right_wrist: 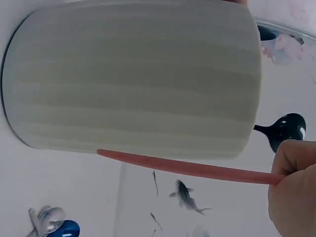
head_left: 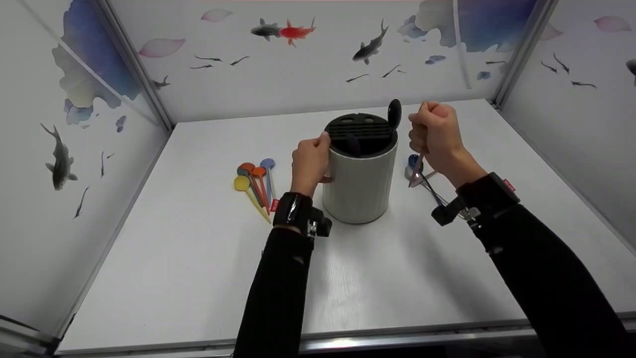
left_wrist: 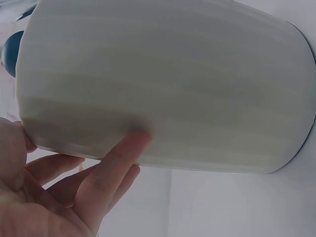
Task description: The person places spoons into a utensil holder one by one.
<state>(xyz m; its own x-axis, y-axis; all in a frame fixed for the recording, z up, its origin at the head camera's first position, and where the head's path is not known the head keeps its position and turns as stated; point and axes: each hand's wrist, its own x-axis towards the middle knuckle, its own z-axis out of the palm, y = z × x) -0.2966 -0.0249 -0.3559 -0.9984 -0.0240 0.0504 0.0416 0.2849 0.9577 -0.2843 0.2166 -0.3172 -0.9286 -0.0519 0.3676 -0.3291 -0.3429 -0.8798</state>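
A pale grey ribbed utensil holder (head_left: 358,186) with a black slotted lid (head_left: 360,128) stands upright in mid-table. A black spoon (head_left: 395,113) sticks up from its right side. My left hand (head_left: 310,161) is at its left side, thumb at the rim. In the left wrist view, an extended finger (left_wrist: 116,165) touches the wall. To the right, my right hand (head_left: 436,129) grips a thin pink tapered stick (right_wrist: 192,169), pointed end down; its upper end is hidden in the fist. In the right wrist view, the stick overlaps the holder's edge.
Several coloured plastic spoons (head_left: 253,184) lie fanned out left of the holder. On the right, some metal and blue spoons (head_left: 413,166) lie partly behind my right wrist. White walls (head_left: 308,74) with fish prints enclose the table (head_left: 198,278) at the back and sides.
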